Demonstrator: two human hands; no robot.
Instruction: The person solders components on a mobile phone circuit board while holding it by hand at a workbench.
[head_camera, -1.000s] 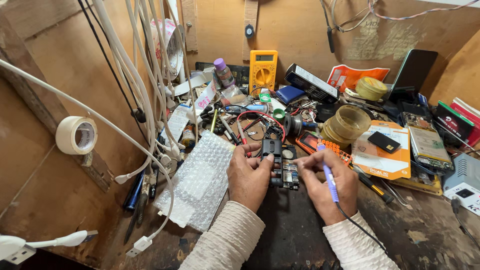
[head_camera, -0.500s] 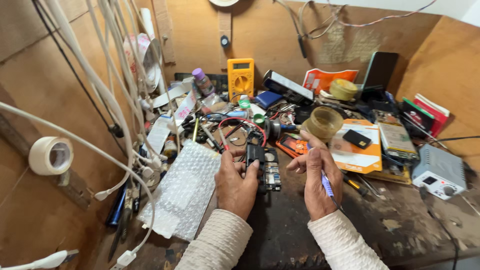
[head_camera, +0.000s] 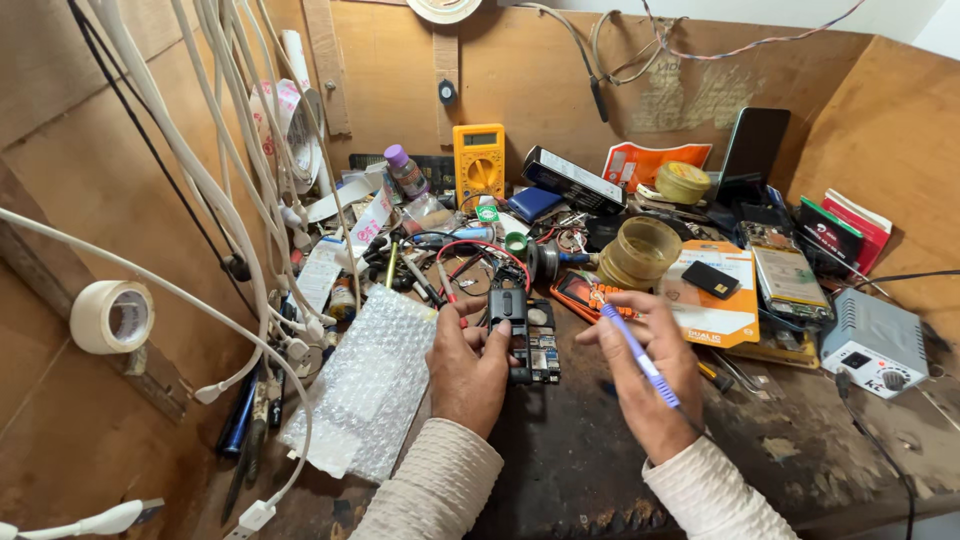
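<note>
On the dark, worn wooden bench (head_camera: 570, 470) lies a small black opened phone with its circuit board bared (head_camera: 525, 335), and everything here is placed against it. The left hand (head_camera: 468, 368) comes at it from the near side, fingers curled and thumb laid along its black left edge, holding it down. Just right of the phone, the right hand (head_camera: 645, 375) is raised off the bench and pinches a slim blue-and-white pen-shaped tool (head_camera: 640, 355) between thumb and fingers; the tool's tip points up and left, close to the phone but not touching it. Left of the phone a sheet of clear bubble wrap (head_camera: 365, 385) lies flat. Just behind it a red wire (head_camera: 480, 250) loops among loose tools. Further back stands a yellow multimeter (head_camera: 479, 165) against the wooden wall. Behind and to the right sits a roll of brownish transparent tape (head_camera: 642, 250), and far right a grey box-shaped power unit with a knob (head_camera: 872, 345). Far left, a roll of white tape (head_camera: 112, 317) hangs on the side wall.
</note>
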